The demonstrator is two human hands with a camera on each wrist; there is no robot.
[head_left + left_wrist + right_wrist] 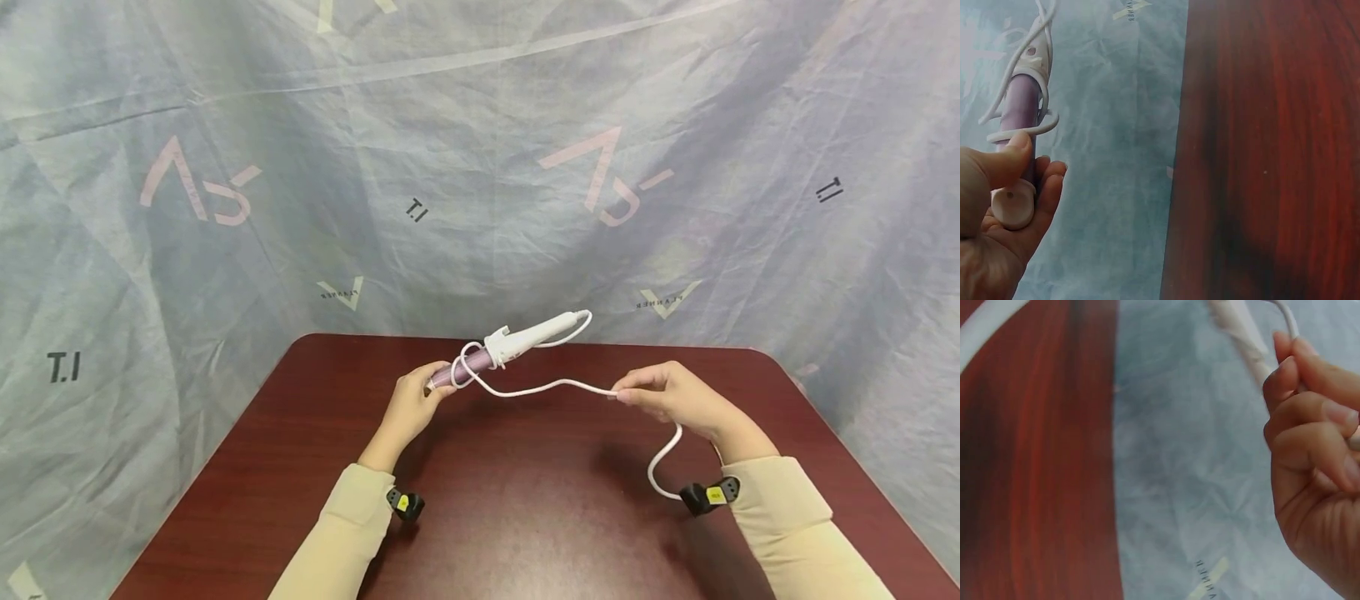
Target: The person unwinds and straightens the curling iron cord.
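Note:
A curling iron (525,337) with a white handle and purple barrel (1020,103) is held above the table, its handle pointing up and to the right. My left hand (411,402) grips the barrel's tip end, thumb on one side and fingers around the other. The white power cord (558,384) leaves the handle's end, loops around the barrel near my left thumb and runs across to the right. Between thumb and curled fingers, my right hand (671,398) pinches the cord. Past that hand the cord hangs in a curve toward the right wrist.
A dark red-brown wooden table (517,492) lies below both hands. Behind it hangs a grey printed cloth (480,167), which also covers the sides. Small black wrist cameras (405,505) are strapped at both sleeves.

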